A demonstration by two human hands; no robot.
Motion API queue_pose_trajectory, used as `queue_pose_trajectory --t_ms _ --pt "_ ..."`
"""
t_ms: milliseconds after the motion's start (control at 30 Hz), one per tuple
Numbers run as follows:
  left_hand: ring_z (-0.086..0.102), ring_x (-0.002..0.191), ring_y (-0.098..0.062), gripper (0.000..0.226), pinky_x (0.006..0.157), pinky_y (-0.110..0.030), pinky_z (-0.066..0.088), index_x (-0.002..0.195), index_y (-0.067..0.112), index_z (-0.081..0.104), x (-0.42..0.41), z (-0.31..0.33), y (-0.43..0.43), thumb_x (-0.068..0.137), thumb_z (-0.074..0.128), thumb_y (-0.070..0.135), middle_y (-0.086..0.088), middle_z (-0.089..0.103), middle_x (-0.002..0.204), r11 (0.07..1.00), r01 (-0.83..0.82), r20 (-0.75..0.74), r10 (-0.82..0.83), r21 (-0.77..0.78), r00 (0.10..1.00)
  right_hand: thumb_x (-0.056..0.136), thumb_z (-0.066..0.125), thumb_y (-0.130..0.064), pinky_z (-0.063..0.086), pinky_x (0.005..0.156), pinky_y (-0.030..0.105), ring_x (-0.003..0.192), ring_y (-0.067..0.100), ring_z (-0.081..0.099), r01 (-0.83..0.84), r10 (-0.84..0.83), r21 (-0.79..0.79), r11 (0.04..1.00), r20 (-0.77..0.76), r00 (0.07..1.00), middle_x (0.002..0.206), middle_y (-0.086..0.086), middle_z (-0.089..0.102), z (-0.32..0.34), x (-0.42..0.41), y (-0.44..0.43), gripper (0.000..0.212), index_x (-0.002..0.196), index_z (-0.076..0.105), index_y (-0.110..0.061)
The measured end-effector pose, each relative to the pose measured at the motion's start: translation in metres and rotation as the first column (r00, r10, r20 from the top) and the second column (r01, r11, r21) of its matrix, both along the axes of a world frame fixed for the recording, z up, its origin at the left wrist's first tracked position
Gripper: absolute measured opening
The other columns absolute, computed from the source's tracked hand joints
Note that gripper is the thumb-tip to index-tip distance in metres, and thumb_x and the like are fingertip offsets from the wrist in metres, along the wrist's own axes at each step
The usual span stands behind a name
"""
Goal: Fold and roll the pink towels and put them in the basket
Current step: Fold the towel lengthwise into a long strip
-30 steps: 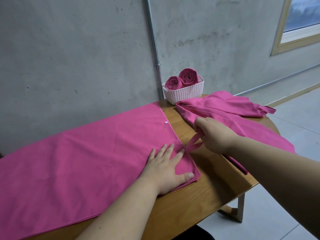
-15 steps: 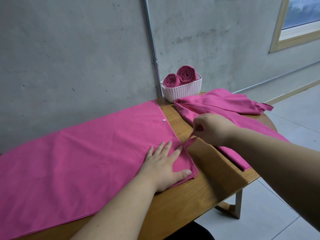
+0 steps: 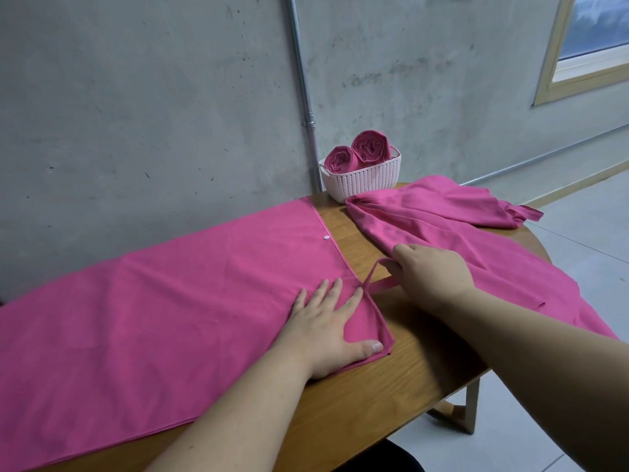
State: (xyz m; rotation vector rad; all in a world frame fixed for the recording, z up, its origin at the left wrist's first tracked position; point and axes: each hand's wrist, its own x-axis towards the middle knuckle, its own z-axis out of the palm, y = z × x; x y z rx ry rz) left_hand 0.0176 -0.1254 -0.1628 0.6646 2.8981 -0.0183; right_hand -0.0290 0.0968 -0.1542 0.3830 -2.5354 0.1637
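Observation:
A long pink towel (image 3: pixel 163 301) lies folded flat along the wooden table (image 3: pixel 391 390), with a small white snap (image 3: pixel 326 237) near its right edge. My left hand (image 3: pixel 326 332) presses flat on the towel's near right corner. My right hand (image 3: pixel 432 274) pinches the towel's pink strap loop (image 3: pixel 374 277), pulled out to the right of that edge. A white woven basket (image 3: pixel 364 180) stands at the back by the wall and holds two rolled pink towels (image 3: pixel 357 155).
More loose pink towels (image 3: pixel 452 226) lie crumpled over the right end of the table, partly hanging off its edge. A concrete wall with a vertical metal pipe (image 3: pixel 303 97) runs right behind the table. Tiled floor lies to the right.
My right hand has shifted slightly while holding the strap loop, which now stands out wider from the towel edge. My left hand stays pressed on the corner.

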Motion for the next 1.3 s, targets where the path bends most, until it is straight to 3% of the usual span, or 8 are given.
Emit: queue_pose_trajectory --t_ms 167,433,600,733,833,1000,1167,1300 --pt "-0.018 0.153 -0.016 0.093 0.123 -0.050 -0.009 0.158 0.041 -0.003 0.000 0.000 0.000 0.084 0.028 0.087 0.001 -0.013 0.168 0.999 -0.005 -0.008 0.005 0.042 1.000 0.092 0.054 -0.048 0.040 0.054 0.033 0.061 0.022 0.049 -0.325 0.320 -0.009 0.946 0.194 0.927 0.066 -0.011 0.045 0.003 0.003 0.021 0.037 0.065 0.038 -0.028" --pt "0.056 0.116 -0.002 0.018 0.107 -0.027 0.041 0.109 0.021 0.075 0.020 0.012 -0.039 0.096 0.063 0.022 0.012 0.066 0.117 0.696 -0.049 -0.175 0.248 0.716 0.953 0.105 0.034 -0.050 0.049 0.061 0.032 0.086 0.022 0.070 0.162 -0.226 0.327 0.931 0.170 0.959 0.096 -0.005 0.070 0.022 0.014 0.015 0.040 0.097 0.064 -0.024" --pt "0.047 0.128 -0.009 0.056 0.113 -0.031 0.035 0.123 0.027 0.068 0.041 0.019 -0.126 0.090 0.035 0.059 0.011 0.059 0.133 0.906 -0.207 -0.207 0.298 0.370 0.932 0.091 0.044 -0.063 0.038 0.056 0.030 0.070 0.020 0.054 0.174 -0.182 0.052 0.983 0.256 0.949 0.081 -0.003 0.058 0.024 0.024 -0.012 0.044 0.080 0.054 -0.022" --pt "0.018 0.152 -0.014 0.059 0.124 -0.036 0.016 0.154 0.036 0.032 0.064 0.015 -0.164 0.101 0.031 0.061 0.008 0.025 0.163 0.908 -0.391 -0.146 0.412 0.151 0.899 0.077 0.054 -0.048 0.048 0.078 0.043 0.091 0.030 0.053 -0.049 0.050 -0.029 0.998 0.033 0.998 0.099 0.005 0.053 0.018 0.049 -0.049 0.033 0.094 0.056 -0.019" --pt "-0.002 0.155 -0.015 0.072 0.126 -0.040 0.004 0.159 0.040 0.007 0.077 0.009 -0.174 0.096 0.019 0.071 0.006 0.001 0.169 0.882 -0.465 -0.055 0.470 0.079 0.881 0.081 0.047 -0.044 0.047 0.086 0.044 0.099 0.031 0.056 -0.244 0.229 0.050 0.968 0.205 0.952 0.107 0.004 0.058 0.003 0.071 -0.090 0.035 0.102 0.061 -0.019" --pt "-0.016 0.153 -0.014 0.104 0.124 -0.044 -0.007 0.158 0.043 -0.005 0.090 0.002 -0.180 0.063 -0.013 0.086 0.007 -0.017 0.166 0.874 -0.484 -0.001 0.485 0.045 0.875 0.104 0.029 -0.052 0.010 0.125 0.038 0.154 0.020 0.010 -0.277 0.201 0.049 0.960 0.569 0.797 0.168 -0.001 0.016 -0.010 0.090 -0.106 0.061 0.158 0.024 -0.026" --pt "-0.016 0.152 -0.009 0.117 0.123 -0.041 -0.009 0.158 0.044 -0.002 0.115 0.001 -0.181 0.052 -0.021 0.092 0.011 -0.016 0.165 0.899 -0.431 0.008 0.431 0.077 0.902 0.074 -0.008 -0.080 -0.007 0.125 0.042 0.154 0.015 -0.015 -0.341 0.155 0.137 0.930 0.694 0.703 0.168 -0.006 -0.013 -0.001 0.110 -0.091 0.099 0.161 -0.004 -0.033" --pt "-0.017 0.150 -0.003 0.111 0.122 -0.034 -0.011 0.154 0.053 0.005 0.149 0.001 -0.183 0.055 -0.021 0.095 0.018 -0.016 0.161 0.926 -0.345 0.025 0.346 0.156 0.938 0.082 0.006 -0.084 -0.008 0.125 0.043 0.154 0.016 -0.017 -0.365 0.184 0.136 0.921 0.674 0.715 0.167 -0.008 -0.013 -0.002 0.129 -0.075 0.088 0.159 -0.003 -0.043"
